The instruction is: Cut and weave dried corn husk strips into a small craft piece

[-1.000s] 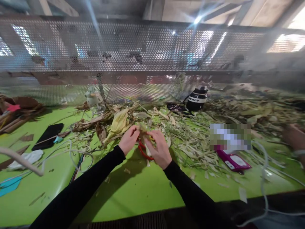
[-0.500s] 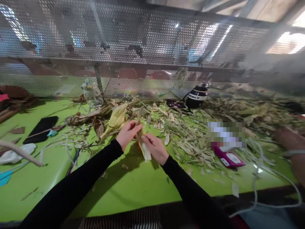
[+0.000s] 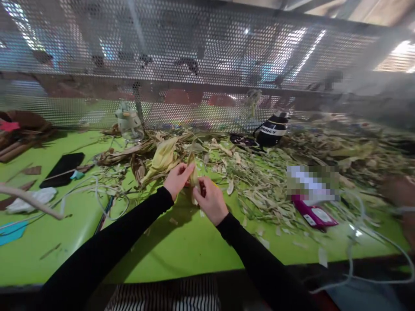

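A narrow piece of dried corn husk (image 3: pixel 192 172) stands upright between my hands, above the green tabletop. My left hand (image 3: pixel 177 179) pinches it from the left with thumb and fingers. My right hand (image 3: pixel 211 199) is closed on its lower part, thumb against the husk and fingers curled behind. Small red and yellow bits show close to my fingers; I cannot make out what they are. Just left of my hands lies a wide yellow corn husk (image 3: pixel 163 156), beside browner, crumpled husk leaves (image 3: pixel 138 168).
Shredded husk (image 3: pixel 262 194) covers the table's right side. A black jug (image 3: pixel 272 130) and a clear bottle (image 3: pixel 130 125) stand near the perforated metal screen (image 3: pixel 201 47). At left lies a black phone (image 3: pixel 62 169); at right, a magenta device (image 3: pixel 315 214), white cords and another person's blurred arm (image 3: pixel 397 194).
My right hand has shifted along the husk piece, and its thumb and fingers have moved apart and curled. The husk's pale lower end, seen before, now hardly shows. The view has shifted slightly.
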A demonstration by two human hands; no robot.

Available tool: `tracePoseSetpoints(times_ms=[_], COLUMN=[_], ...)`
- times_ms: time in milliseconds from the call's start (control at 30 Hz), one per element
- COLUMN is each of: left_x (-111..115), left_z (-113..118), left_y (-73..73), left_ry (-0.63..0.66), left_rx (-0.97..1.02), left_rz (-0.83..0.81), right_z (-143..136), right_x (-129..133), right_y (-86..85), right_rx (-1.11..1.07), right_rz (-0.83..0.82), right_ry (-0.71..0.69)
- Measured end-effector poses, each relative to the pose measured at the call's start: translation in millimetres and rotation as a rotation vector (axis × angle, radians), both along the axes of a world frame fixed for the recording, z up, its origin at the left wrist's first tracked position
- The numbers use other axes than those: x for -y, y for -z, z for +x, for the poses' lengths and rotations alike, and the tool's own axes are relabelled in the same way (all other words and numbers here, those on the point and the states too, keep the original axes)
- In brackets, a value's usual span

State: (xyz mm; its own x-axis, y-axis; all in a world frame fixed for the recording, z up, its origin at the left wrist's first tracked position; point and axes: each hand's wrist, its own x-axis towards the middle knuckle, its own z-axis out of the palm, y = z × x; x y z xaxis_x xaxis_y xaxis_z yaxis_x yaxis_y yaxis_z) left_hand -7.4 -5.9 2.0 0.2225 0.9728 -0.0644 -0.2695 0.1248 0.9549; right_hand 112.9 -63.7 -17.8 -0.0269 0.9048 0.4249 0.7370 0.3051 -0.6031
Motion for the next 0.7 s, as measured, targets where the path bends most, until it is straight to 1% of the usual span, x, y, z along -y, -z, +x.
tracePoseSetpoints(times_ms=[67, 133, 200, 267, 333, 467, 500, 633, 700], left_x=[2.5, 4.4, 5.1, 4.5, 2.7, -2.6, -3.5, -2.7, -1.4], left_z=[2.5, 2.2, -0.3, -4.0, -8.0, -13.3, -13.7, -12.7, -12.5], left_y=[2.6, 1.8, -2.3, -8.4, -14.3, -20.3, -20.5, -20.0, -21.5], left_ry=[0.0, -0.004, 0.01, 0.052, 0.101, 0.128, 0.134, 0.217, 0.224], left_rx=[0.004, 0.014, 0.051, 0.12, 0.205, 0.286, 0.283, 0.276, 0.317], left_rz=[-0.001, -0.023, -0.071, -0.129, -0.171, -0.222, -0.24, -0.338, -0.366], right_z=[-0.5, 0.7, 3.4, 7.1, 11.2, 17.8, 18.8, 21.1, 21.9], right_x=[0.2, 0.1, -0.7, -2.2, -4.3, -10.0, -11.2, -12.6, -11.1], right_y=[0.5, -0.3, -2.2, -4.2, -5.3, -4.6, -4.4, -6.6, -9.2], right_rx=[0.092, 0.13, 0.101, 0.037, -0.093, -0.624, -0.712, -0.91, -1.006], right_rz=[0.068, 0.084, 0.082, 0.082, 0.059, -0.149, -0.177, -0.125, -0.109], right_ry=[0.054, 0.08, 0.096, 0.101, 0.087, -0.038, -0.051, -0.04, -0.052])
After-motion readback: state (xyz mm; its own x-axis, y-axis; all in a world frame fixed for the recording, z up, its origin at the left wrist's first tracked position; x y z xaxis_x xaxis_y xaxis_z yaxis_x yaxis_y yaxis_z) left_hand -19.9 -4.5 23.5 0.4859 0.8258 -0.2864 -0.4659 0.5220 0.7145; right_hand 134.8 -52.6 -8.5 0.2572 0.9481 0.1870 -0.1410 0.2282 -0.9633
